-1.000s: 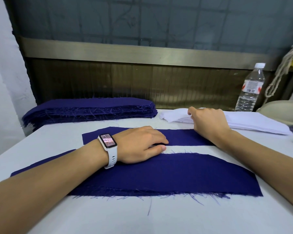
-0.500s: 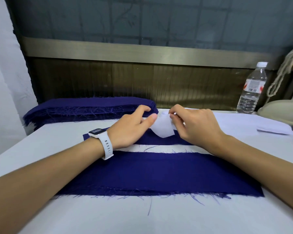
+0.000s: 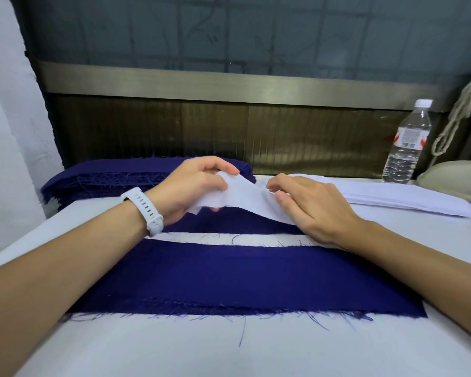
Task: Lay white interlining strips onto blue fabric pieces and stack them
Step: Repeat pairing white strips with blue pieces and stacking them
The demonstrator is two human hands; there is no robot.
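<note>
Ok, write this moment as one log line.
left-hand grip: pinches long white interlining strip; right-hand grip: holds same strip; strip: held over far blue fabric piece, not yet laid

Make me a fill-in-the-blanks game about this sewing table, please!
The left hand and right hand both hold a strip coloured ____.
The watch is on the ____ wrist.
The water bottle stands on the table's ____ side.
The fabric stack is coloured ____.
Missing words: white, left, right, blue.

White table (image 3: 229, 355) bearing a near blue fabric piece (image 3: 242, 278), a farther blue piece (image 3: 229, 221), a blue fabric stack (image 3: 106, 178), a pile of white interlining strips (image 3: 392, 195), and a water bottle (image 3: 408, 142).
</note>
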